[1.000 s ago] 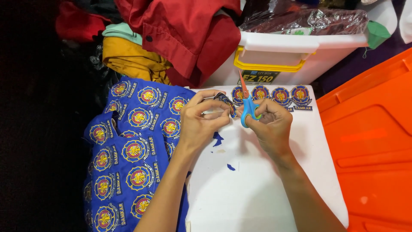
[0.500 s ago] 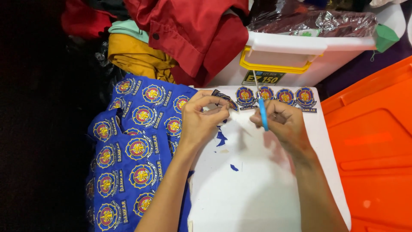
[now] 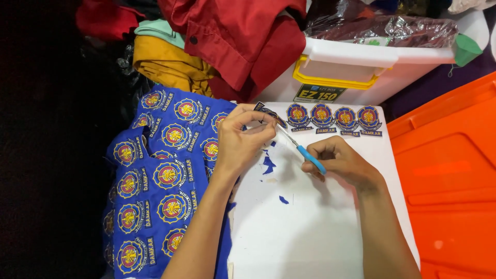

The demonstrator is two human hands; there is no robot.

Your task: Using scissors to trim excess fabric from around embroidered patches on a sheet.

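The right hand (image 3: pixel 338 163), gripping blue-handled scissors (image 3: pixel 302 149), has swung their blades to the embroidered round patch (image 3: pixel 268 112) pinched by the left hand (image 3: pixel 240 142).

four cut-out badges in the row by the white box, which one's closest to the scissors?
The leftmost badge in the row; the scissors point toward it, the other three lie farther right.

Blue-handled scissors (image 3: pixel 305 151) tilted, blades at dark patch (image 3: pixel 268 111).
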